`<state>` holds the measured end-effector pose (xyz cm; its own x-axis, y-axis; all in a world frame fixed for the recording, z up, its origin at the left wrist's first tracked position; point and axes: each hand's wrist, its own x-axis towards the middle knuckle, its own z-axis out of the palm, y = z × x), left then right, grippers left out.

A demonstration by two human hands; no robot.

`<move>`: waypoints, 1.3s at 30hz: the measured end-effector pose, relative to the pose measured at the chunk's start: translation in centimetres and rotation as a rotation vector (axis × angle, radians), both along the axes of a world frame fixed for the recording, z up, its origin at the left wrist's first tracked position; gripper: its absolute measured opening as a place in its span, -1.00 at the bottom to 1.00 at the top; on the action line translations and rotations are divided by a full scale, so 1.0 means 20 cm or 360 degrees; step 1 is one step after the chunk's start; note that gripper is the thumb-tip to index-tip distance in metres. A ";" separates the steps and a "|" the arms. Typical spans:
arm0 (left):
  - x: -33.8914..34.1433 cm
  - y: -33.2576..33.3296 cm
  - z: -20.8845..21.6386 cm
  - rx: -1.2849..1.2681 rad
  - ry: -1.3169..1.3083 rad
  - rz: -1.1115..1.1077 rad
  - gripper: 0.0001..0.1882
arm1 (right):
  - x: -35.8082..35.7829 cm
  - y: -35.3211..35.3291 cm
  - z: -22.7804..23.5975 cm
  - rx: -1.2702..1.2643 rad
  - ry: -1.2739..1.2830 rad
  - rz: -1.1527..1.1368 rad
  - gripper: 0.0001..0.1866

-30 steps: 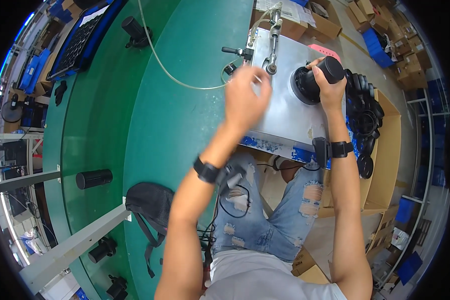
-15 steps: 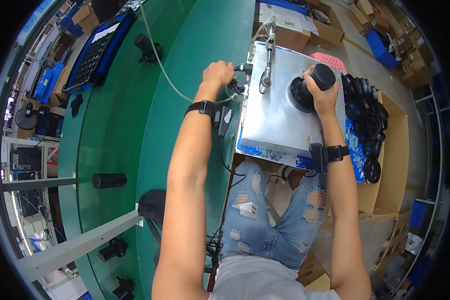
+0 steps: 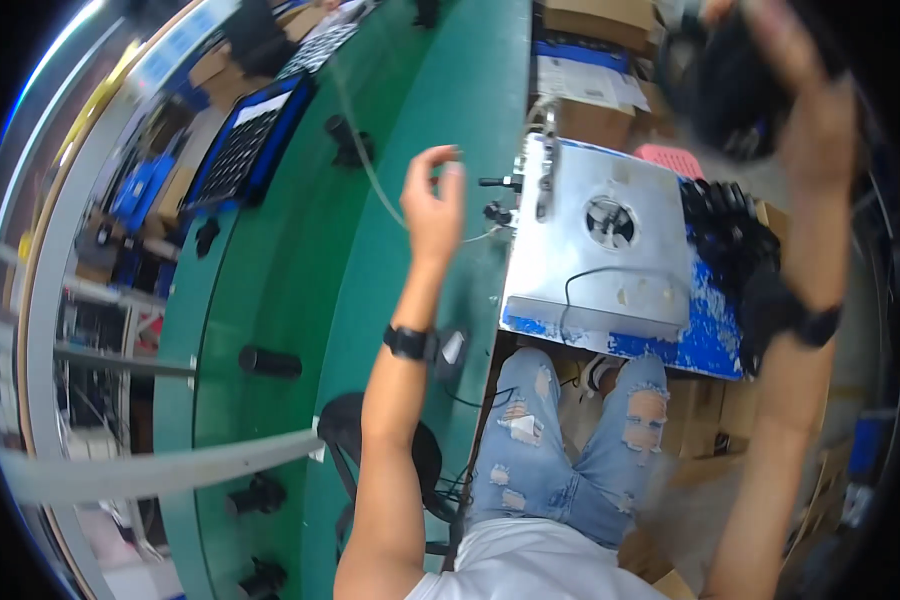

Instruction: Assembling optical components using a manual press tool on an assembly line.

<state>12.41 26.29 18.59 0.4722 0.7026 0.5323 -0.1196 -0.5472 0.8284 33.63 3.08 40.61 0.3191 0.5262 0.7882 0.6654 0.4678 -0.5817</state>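
My right hand [image 3: 815, 130] is raised at the upper right, smeared by motion. Its fingers are closed on a black cylindrical device [image 3: 720, 90] with a round base, held in the air beyond the metal box [image 3: 560, 265]. A round spoked opening [image 3: 610, 222] shows in the box's top, and a thin black cable [image 3: 590, 274] runs across it. My left hand [image 3: 435, 205] hovers over the green bench, fingers loosely curved and apart, holding nothing. Just to its right, a black lever [image 3: 496, 183] sticks out from the metal clamp [image 3: 547, 165] at the box's left edge.
Several black rings and round parts [image 3: 725, 220] lie right of the box. A pink perforated seat [image 3: 670, 158] stands behind. On the green bench [image 3: 315, 260] are a blue tray [image 3: 245, 140], black cylinders [image 3: 270, 362] and a clear hose. Grey beams [image 3: 170, 467] cross at left.
My right hand has lifted the black device off the metal box, up and to the right, uncovering the spoked opening. My left hand has let go of the lever. The view has shifted.
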 end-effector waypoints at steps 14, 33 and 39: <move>-0.76 0.23 -0.15 -0.0051 0.0251 0.0498 -0.37 | -0.62 -0.60 -1.04 -0.1025 0.0588 -0.0312 -0.57; -0.83 0.29 -0.26 0.0526 0.0451 0.1119 -0.44 | -0.04 -1.70 -2.04 -0.1215 0.0584 -0.2016 -0.66; -0.62 -0.65 -0.53 0.0083 0.0456 0.0144 -0.51 | 0.00 -1.68 -1.88 -0.1596 0.0530 -0.2488 -0.55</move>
